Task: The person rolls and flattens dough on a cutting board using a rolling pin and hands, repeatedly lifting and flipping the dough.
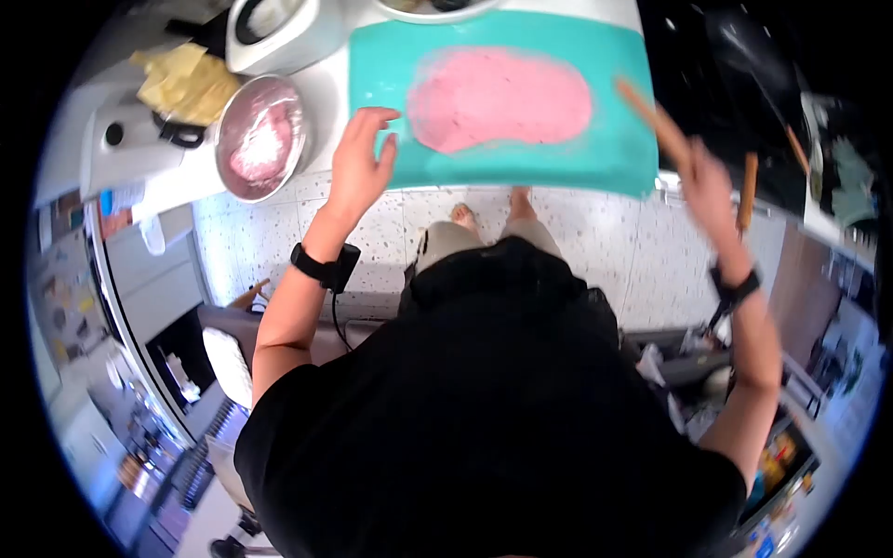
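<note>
A flat, rolled-out sheet of pink dough (502,100) lies on a teal mat (521,169). My left hand (365,153) hovers at the mat's left edge with fingers apart and nothing in them. Off the right edge, my right hand (712,191) is closed round one end of a wooden rolling pin (659,126), blurred by motion. The pin slants over the mat's right side, apart from the dough. Left of my left hand, a metal bowl (223,158) holds more pink dough, with a shiny clear film over part of it.
A white appliance (288,42) stands behind the bowl, near a crumpled yellowish bag (191,86). Part of a white dish (437,13) shows at the mat's far edge. To the right are a black cooktop (688,56), a pan (744,46) and a wooden handle (749,191).
</note>
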Action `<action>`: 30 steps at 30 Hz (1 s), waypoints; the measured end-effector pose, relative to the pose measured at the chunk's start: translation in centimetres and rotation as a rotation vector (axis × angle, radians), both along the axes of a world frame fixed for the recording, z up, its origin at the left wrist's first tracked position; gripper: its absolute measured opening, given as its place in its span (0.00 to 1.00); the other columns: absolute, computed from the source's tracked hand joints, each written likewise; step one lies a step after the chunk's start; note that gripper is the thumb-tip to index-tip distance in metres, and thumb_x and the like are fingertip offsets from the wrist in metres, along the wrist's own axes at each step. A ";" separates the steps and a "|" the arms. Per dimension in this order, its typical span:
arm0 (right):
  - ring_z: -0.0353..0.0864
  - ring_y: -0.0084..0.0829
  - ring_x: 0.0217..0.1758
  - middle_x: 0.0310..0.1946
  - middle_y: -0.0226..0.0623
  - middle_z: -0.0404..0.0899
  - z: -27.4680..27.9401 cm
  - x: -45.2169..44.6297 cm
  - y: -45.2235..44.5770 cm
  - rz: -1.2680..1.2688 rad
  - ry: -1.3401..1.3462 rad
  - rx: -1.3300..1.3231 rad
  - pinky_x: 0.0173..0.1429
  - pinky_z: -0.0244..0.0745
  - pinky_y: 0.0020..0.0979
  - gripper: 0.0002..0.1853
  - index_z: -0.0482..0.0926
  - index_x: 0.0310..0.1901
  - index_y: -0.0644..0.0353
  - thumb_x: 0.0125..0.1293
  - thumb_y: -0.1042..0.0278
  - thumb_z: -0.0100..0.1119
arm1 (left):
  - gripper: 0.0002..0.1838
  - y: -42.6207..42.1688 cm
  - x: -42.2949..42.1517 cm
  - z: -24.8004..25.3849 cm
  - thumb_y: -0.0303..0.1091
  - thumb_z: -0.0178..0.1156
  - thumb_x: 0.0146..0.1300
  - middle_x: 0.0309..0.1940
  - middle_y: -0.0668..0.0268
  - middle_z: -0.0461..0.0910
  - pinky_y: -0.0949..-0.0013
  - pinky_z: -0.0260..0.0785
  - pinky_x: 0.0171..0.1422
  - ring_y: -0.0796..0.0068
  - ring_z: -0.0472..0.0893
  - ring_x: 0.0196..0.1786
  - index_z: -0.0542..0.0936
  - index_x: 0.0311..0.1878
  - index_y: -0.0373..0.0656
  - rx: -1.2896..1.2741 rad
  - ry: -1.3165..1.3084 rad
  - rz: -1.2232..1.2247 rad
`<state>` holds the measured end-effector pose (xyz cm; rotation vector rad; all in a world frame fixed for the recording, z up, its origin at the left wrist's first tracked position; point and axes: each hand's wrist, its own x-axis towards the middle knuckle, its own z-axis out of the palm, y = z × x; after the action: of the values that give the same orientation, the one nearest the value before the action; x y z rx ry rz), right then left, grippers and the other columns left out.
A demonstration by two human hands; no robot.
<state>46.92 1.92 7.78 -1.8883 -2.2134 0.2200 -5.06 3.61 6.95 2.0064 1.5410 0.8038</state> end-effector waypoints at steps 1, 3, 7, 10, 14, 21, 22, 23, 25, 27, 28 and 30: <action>0.85 0.54 0.39 0.34 0.56 0.84 3.9 -2.5 3.9 -0.020 0.132 -0.052 0.44 0.81 0.45 0.18 0.76 0.60 0.63 0.74 0.65 0.52 | 0.16 -0.4 2.5 1.5 0.21 0.60 0.63 0.50 0.56 0.80 0.59 0.74 0.59 0.56 0.80 0.54 0.81 0.55 0.43 -0.043 -0.063 -0.189; 0.84 0.55 0.39 0.33 0.54 0.83 8.2 -5.9 10.2 0.192 0.294 0.106 0.45 0.79 0.50 0.15 0.77 0.54 0.62 0.72 0.64 0.52 | 0.14 -1.9 9.2 4.6 0.25 0.62 0.65 0.53 0.58 0.81 0.61 0.73 0.61 0.58 0.80 0.54 0.84 0.53 0.46 -0.190 -0.285 -0.693; 0.84 0.55 0.46 0.38 0.57 0.83 15.3 -15.6 13.8 0.122 0.418 0.008 0.51 0.77 0.44 0.13 0.79 0.47 0.67 0.65 0.68 0.55 | 0.13 -6.9 22.4 4.8 0.33 0.61 0.73 0.73 0.51 0.69 0.59 0.62 0.76 0.54 0.70 0.74 0.86 0.56 0.43 -0.736 -0.801 -1.616; 0.83 0.57 0.49 0.42 0.58 0.83 13.8 -18.9 15.3 0.179 0.248 0.093 0.54 0.77 0.50 0.16 0.81 0.49 0.62 0.63 0.62 0.57 | 0.17 -10.4 29.2 1.7 0.36 0.58 0.75 0.76 0.49 0.64 0.58 0.58 0.78 0.52 0.67 0.76 0.81 0.63 0.44 -0.735 -0.774 -1.655; 0.83 0.57 0.51 0.44 0.59 0.83 12.3 -20.6 15.1 0.241 0.301 -0.080 0.56 0.77 0.50 0.19 0.81 0.52 0.60 0.63 0.59 0.57 | 0.27 -15.1 34.5 -5.7 0.47 0.57 0.75 0.76 0.55 0.67 0.56 0.59 0.76 0.55 0.68 0.75 0.72 0.73 0.48 -0.912 -0.666 -1.763; 0.83 0.58 0.41 0.37 0.55 0.83 2.1 -21.4 14.7 0.192 0.293 -0.043 0.47 0.77 0.51 0.15 0.75 0.51 0.61 0.69 0.61 0.54 | 0.27 -13.4 35.3 -6.1 0.57 0.54 0.73 0.60 0.59 0.83 0.49 0.70 0.63 0.59 0.80 0.63 0.81 0.64 0.48 -0.675 0.014 -1.605; 0.83 0.58 0.42 0.39 0.55 0.83 0.6 -21.6 13.7 0.212 0.313 -0.065 0.48 0.78 0.51 0.16 0.75 0.53 0.61 0.69 0.61 0.54 | 0.27 -11.9 33.2 -5.8 0.57 0.54 0.73 0.60 0.59 0.83 0.49 0.70 0.63 0.59 0.80 0.63 0.81 0.64 0.48 -0.672 0.022 -1.589; 0.83 0.56 0.45 0.44 0.55 0.82 -1.4 -21.4 12.6 0.258 0.280 -0.057 0.50 0.78 0.51 0.17 0.75 0.55 0.61 0.69 0.63 0.54 | 0.24 -10.0 30.7 -5.8 0.53 0.56 0.73 0.57 0.58 0.84 0.53 0.71 0.62 0.60 0.81 0.61 0.82 0.61 0.46 -0.733 -0.253 -1.449; 0.81 0.53 0.53 0.53 0.52 0.81 -7.1 -20.6 10.5 0.340 0.142 0.000 0.53 0.78 0.51 0.18 0.76 0.58 0.59 0.68 0.66 0.54 | 0.16 -4.7 23.4 -2.8 0.42 0.62 0.72 0.49 0.58 0.87 0.64 0.74 0.58 0.66 0.83 0.54 0.84 0.54 0.40 -0.896 -0.446 -1.113; 0.80 0.50 0.57 0.56 0.48 0.79 -9.5 -20.6 9.4 0.376 0.045 0.049 0.56 0.78 0.51 0.19 0.76 0.60 0.57 0.67 0.69 0.54 | 0.10 -2.0 15.9 -5.3 0.34 0.63 0.71 0.41 0.62 0.86 0.67 0.75 0.54 0.73 0.83 0.47 0.84 0.50 0.41 -0.684 -0.554 -0.690; 0.79 0.48 0.59 0.58 0.45 0.78 -9.8 -20.9 9.0 0.404 -0.005 -0.060 0.58 0.77 0.49 0.22 0.74 0.63 0.56 0.67 0.70 0.55 | 0.09 -0.4 12.8 -3.1 0.30 0.62 0.70 0.41 0.62 0.85 0.67 0.74 0.54 0.74 0.83 0.49 0.83 0.49 0.39 -0.711 -0.292 -0.383; 0.78 0.46 0.61 0.60 0.43 0.77 -10.7 -21.4 8.7 0.442 -0.057 -0.173 0.60 0.77 0.48 0.25 0.72 0.66 0.55 0.66 0.70 0.55 | 0.15 1.2 9.0 -5.6 0.28 0.59 0.69 0.56 0.58 0.81 0.60 0.72 0.63 0.64 0.80 0.60 0.80 0.57 0.38 -0.333 -0.108 -0.035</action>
<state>25.55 10.57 -2.92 -1.4668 -2.7053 0.4471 3.99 4.84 1.32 1.7157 1.4649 0.5860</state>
